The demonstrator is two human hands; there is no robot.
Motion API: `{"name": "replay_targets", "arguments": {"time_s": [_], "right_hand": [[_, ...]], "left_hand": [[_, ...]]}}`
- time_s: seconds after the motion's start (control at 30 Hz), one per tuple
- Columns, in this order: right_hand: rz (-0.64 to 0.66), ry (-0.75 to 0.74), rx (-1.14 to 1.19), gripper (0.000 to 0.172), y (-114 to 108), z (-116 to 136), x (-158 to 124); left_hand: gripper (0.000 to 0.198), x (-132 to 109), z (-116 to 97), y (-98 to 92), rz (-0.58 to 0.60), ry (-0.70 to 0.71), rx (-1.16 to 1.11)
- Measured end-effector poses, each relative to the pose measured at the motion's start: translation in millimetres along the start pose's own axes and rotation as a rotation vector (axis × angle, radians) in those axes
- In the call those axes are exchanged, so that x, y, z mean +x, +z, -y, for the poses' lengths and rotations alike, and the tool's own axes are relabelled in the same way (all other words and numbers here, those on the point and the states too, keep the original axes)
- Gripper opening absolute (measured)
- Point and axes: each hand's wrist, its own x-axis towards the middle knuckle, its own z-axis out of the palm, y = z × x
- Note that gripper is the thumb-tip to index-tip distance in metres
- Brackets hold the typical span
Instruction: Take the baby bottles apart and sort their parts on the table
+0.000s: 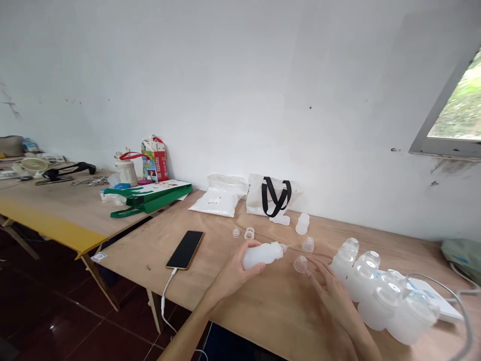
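Note:
My left hand [246, 263] is wrapped around a white translucent baby bottle [259, 255], tilted nearly flat, its clear nipple [284, 247] pointing right. Over the table, my right hand [328, 283] has its fingers stretched out beside a clear bottle cap [300, 264]; whether they touch it I cannot tell. A second clear cap [308, 244] sits just behind. Beyond my left hand lie a loose nipple [236, 232] and a screw ring [249, 233]. One bare bottle [302, 224] stands farther back, and another bottle [281, 220] lies on its side.
Several capped bottles [379, 301] stand together at the right, by a white box [432, 298] and a grey cable [466, 321]. A phone [185, 249] on a white cord lies left. A white plastic packet [216, 202] and a black-handled bag [257, 195] rest against the wall.

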Motion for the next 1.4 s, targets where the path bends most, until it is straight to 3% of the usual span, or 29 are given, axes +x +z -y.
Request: {"name": "replay_targets", "arguments": {"time_s": [0.23, 0.33, 0.5, 0.63, 0.77, 0.9, 1.07, 1.2, 1.3, 1.4], "right_hand": [[0.141, -0.125, -0.262, 0.069, 18.4, -24.5, 3.3], [0.159, -0.11, -0.256, 0.059, 19.3, -19.0, 1.1], [0.043, -0.093, -0.206, 0.051, 18.1, -9.8, -1.4], [0.075, -0.126, -0.187, 0.037, 17.7, -11.7, 0.8], [0.049, -0.135, -0.159, 0.039, 10.3, -14.6, 3.0], [0.142, -0.119, -0.194, 0.037, 1.5, -14.1, 3.0], [0.073, -0.09, -0.252, 0.034, -2.8, -10.6, 1.6], [0.096, -0.087, -0.282, 0.028, -7.0, -9.6, 1.5], [0.05, -0.068, -0.139, 0.029, -13.7, -5.3, 2.1], [-0.071, -0.042, 0.16, 0.038, -23.1, 2.0, 1.9]], "left_hand": [[0.043, -1.9, -1.2, 1.1, 0.022, 0.005, -0.009], [0.042, -3.0, -4.5, 0.1, 0.021, -0.006, 0.019], [0.042, -2.9, -4.8, -1.3, 0.057, -0.012, 0.019], [0.043, -3.0, -4.1, -2.1, 0.056, 0.003, 0.041], [0.044, -2.1, -6.0, -4.7, 0.05, 0.009, 0.033], [0.041, -0.4, -6.3, -6.9, 0.051, 0.018, 0.026], [0.044, -0.5, -7.4, -9.5, 0.066, 0.0, 0.01], [0.046, -0.6, -10.1, -17.5, 0.081, -0.013, 0.002], [0.049, -0.6, -10.2, -29.2, 0.068, -0.033, -0.012], [0.049, -1.7, -10.0, -43.0, 0.048, -0.026, 0.007]]}}
